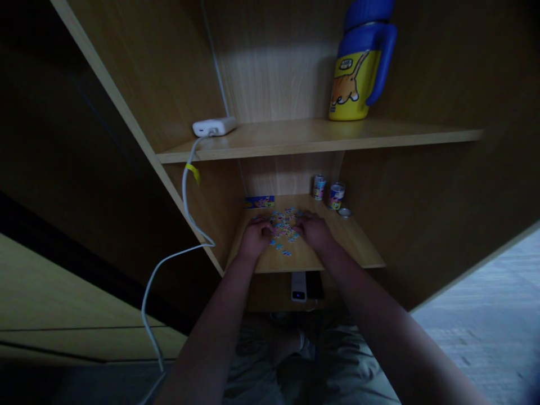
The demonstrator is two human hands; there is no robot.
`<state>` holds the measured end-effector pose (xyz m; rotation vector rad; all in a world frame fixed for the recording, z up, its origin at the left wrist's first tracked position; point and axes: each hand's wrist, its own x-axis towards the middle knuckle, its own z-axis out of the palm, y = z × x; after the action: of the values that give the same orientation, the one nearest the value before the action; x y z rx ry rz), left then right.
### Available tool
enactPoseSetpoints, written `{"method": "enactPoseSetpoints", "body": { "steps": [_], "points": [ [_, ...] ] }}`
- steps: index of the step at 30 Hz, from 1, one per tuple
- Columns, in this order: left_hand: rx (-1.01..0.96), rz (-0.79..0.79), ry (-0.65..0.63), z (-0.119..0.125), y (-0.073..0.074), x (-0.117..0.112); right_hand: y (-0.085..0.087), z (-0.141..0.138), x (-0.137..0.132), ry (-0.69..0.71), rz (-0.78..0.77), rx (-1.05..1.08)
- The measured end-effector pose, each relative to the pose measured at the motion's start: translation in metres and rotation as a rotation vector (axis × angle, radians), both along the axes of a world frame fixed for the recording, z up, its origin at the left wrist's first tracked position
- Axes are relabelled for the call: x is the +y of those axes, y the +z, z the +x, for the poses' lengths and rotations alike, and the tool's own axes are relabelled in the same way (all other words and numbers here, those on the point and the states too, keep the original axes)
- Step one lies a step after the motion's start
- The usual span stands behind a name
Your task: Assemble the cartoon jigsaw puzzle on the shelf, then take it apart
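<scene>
Several small pastel jigsaw pieces [283,225] lie scattered on a low wooden shelf [346,247]. My left hand [255,236] rests at the left edge of the pile, fingers curled down onto the pieces. My right hand [311,229] sits at the right edge of the pile, knuckles up, fingers bent onto the pieces. Whether either hand grips a piece is hidden by the fingers and the dim light. A flat printed picture card [259,202] leans at the back left of the shelf.
Two small printed tins [336,196] and a round lid [345,212] stand at the back right. On the upper shelf [422,135] are a blue-and-yellow jug [358,67] and a white charger [214,126] with a cable [185,202] hanging down. A small device [298,287] lies below.
</scene>
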<state>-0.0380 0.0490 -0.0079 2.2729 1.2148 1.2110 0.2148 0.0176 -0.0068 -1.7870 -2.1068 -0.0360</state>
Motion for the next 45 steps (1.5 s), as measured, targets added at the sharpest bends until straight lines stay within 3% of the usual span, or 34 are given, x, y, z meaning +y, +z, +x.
{"method": "enactPoseSetpoints", "body": {
  "steps": [4, 9, 13, 17, 28, 35, 41, 45],
  "points": [
    [-0.064, -0.083, 0.257, -0.006, -0.003, 0.009, -0.001, 0.000, 0.002, 0.019, -0.005, 0.039],
    [-0.130, -0.139, 0.399, -0.019, -0.010, 0.022, -0.006, 0.003, 0.005, 0.050, 0.000, 0.055],
    [-0.189, -0.178, 0.429, -0.024, -0.013, 0.028, -0.007, 0.003, 0.003, 0.082, 0.015, 0.047],
    [-0.248, -0.200, 0.424, -0.026, -0.016, 0.027, -0.006, 0.003, -0.001, 0.010, 0.055, 0.058],
    [-0.320, -0.225, 0.395, -0.026, -0.018, 0.021, -0.004, 0.007, -0.004, 0.014, -0.013, 0.075],
    [-0.241, -0.156, 0.297, -0.018, -0.008, 0.014, -0.012, 0.012, 0.003, 0.145, 0.101, 0.314],
    [0.220, 0.089, -0.211, 0.012, 0.000, -0.007, -0.016, 0.017, 0.005, 0.001, 0.189, 0.576],
    [0.342, 0.124, -0.300, 0.018, 0.001, -0.013, -0.014, 0.017, 0.003, 0.051, 0.212, 0.586]
  ]
}}
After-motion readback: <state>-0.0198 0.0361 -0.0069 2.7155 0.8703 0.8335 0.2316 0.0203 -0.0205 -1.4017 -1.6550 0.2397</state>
